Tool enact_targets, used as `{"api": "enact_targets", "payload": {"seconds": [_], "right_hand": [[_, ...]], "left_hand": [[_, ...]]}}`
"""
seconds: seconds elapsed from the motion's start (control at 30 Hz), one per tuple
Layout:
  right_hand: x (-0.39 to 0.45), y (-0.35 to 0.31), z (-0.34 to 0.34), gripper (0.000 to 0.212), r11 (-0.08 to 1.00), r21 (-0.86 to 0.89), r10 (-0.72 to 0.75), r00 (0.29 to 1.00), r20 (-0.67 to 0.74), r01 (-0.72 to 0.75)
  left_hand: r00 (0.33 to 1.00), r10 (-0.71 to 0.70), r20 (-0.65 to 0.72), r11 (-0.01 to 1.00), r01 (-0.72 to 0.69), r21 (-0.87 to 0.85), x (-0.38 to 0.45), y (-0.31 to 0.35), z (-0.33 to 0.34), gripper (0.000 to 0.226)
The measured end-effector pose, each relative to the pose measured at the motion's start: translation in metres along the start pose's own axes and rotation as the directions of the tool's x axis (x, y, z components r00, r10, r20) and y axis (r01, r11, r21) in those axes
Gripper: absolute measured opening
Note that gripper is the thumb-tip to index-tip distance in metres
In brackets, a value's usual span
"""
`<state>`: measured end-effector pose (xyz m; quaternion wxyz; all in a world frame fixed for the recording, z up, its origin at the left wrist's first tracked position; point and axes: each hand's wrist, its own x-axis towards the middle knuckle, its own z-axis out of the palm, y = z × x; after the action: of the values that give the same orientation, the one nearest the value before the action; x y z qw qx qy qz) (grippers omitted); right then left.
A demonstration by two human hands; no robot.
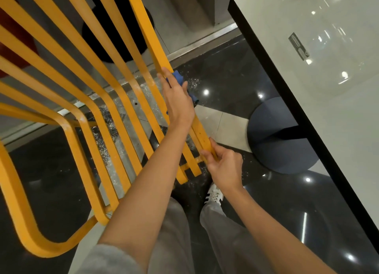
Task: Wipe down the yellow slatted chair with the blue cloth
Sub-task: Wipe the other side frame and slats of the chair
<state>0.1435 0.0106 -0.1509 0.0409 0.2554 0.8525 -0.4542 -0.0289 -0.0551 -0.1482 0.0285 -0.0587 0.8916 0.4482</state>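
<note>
From the head camera, looking down, the yellow slatted chair (86,101) fills the left half of the view, its bent slats running from the far left down toward the near centre. The left hand (178,98) lies along the rightmost slat, mid-frame, fingers stretched out fairly straight and pressing the blue cloth (178,78) against that slat; the cloth bunches out just beyond the fingertips and peeks out again at the right edge of the palm. Nearer, the right hand (224,166) grips the same slat close to its near end, fingers and thumb curled round the edge. Both forearms are bare, with a grey sleeve (106,259) pushed up on the left arm at the bottom. Below them show grey trousers (174,232) and one white shoe (214,195) with dark stripes on the glossy dark floor (287,202), which carries pale specks under the chair and bright light reflections. On the right stands a white table (328,89) with a black edge, on a round dark base (281,136). A small label (298,46) sits on the tabletop, its text too small to read.
</note>
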Motion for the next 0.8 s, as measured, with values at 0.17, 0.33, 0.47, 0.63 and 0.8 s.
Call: {"api": "enact_targets", "payload": {"seconds": [0.17,0.33,0.47,0.63,0.8], "right_hand": [[0.000,0.000,-0.001,0.042,0.999,-0.027,-0.033,0.999,-0.028,0.032],[0.000,0.005,0.004,0.023,0.997,-0.035,-0.075,0.996,-0.053,0.074],[-0.002,0.012,0.005,0.019,1.000,0.010,-0.004,0.999,-0.045,0.004],[-0.010,0.025,0.008,0.046,0.998,-0.036,0.061,0.997,0.036,-0.060],[-0.010,0.022,0.007,0.045,0.998,0.015,0.052,0.997,0.054,-0.053]], "left_hand": [[0.991,0.063,-0.117,0.975,-0.086,-0.206,-0.045,-0.008,0.004,0.070],[0.986,0.116,0.123,0.980,-0.093,-0.178,-0.109,-0.031,-0.010,0.081],[0.976,0.101,0.194,0.967,-0.050,-0.252,-0.133,-0.039,-0.017,0.088],[0.987,0.086,0.133,0.952,-0.042,-0.304,-0.113,-0.040,-0.013,0.082],[0.999,-0.006,-0.042,0.948,-0.007,-0.318,-0.095,-0.035,-0.001,0.080]]}}
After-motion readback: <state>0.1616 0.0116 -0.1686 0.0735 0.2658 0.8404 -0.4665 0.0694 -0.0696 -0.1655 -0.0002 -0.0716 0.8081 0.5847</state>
